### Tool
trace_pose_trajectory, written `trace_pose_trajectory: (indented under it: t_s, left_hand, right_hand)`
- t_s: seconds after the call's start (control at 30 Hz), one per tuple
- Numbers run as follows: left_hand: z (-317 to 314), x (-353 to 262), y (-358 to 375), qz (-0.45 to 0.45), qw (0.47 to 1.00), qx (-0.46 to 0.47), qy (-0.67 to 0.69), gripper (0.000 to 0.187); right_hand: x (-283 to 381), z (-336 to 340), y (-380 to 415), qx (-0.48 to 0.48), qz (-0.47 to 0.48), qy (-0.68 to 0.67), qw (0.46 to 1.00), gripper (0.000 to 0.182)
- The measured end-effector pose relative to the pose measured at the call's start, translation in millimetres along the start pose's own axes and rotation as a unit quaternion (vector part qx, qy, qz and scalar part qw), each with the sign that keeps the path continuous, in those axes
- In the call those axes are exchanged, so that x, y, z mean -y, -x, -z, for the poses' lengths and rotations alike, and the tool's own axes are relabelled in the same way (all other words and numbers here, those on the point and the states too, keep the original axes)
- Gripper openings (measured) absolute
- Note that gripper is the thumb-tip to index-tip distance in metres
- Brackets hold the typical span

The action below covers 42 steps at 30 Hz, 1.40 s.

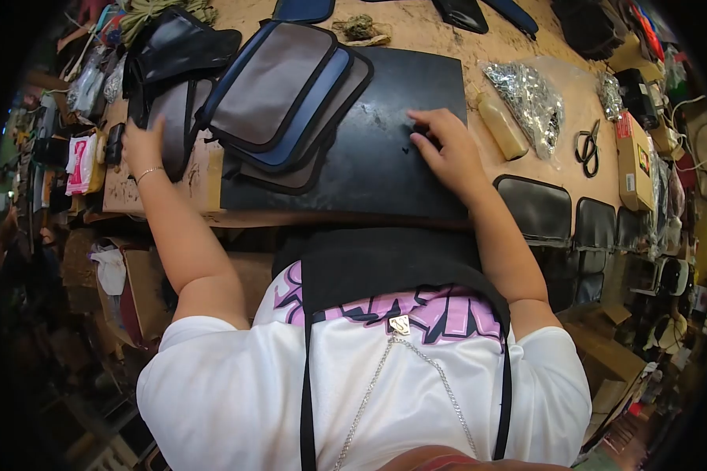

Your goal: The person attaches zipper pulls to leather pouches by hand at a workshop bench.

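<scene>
At the left table edge is my left hand (144,147), its thumb and fingers apart and slightly blurred. It reaches to a grey-brown, black-edged panel (171,118) that lies under a glossy black piece (177,47). Right of it, flat panels with rounded corners and black edging are stacked, a grey-brown panel (279,82) on top and a blue panel (316,106) below. The stack rests partly on a black mat (369,173). Over the mat's right side, my right hand (452,153) hovers with thumb and index finger apart and nothing visible between them.
A bag of small metal parts (529,106), a yellowish bottle (501,125) and black-handled scissors (587,149) lie to the right. Black panels (534,208) line the right front edge. A cardboard box (635,161) stands farther right, and a pink-and-white packet (81,165) at the left.
</scene>
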<state>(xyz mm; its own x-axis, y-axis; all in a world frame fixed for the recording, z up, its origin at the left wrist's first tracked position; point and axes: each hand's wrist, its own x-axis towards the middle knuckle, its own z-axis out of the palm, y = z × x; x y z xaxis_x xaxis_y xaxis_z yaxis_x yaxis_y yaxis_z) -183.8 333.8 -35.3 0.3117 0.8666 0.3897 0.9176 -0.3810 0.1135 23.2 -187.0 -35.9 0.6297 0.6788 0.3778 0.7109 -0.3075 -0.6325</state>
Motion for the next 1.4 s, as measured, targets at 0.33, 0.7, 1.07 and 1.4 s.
trace_pose_trajectory:
  t_s: [0.33, 0.7, 1.07, 1.4]
  left_hand:
    - [76.3, 16.3, -25.5, -0.158, 0.976, -0.015, 0.146, 0.040]
    - [191.9, -225.6, 165.9, -0.718, 0.600, 0.121, 0.332, 0.017]
    - [94.8, -287.2, 186.9, -0.338, 0.568, 0.352, 0.663, 0.044]
    - [98.6, -302.5, 202.7, -0.337, 0.557, 0.371, 0.663, 0.027]
  right_hand:
    - [-15.7, 11.3, -6.2, 0.000, -0.102, -0.170, 0.980, 0.025]
    - [44.2, 90.9, -24.3, 0.089, -0.099, -0.386, 0.913, 0.033]
    - [58.1, 66.1, 4.8, 0.123, -0.222, -0.296, 0.921, 0.036]
    - [42.6, 59.3, -18.4, 0.032, -0.162, -0.274, 0.948, 0.032]
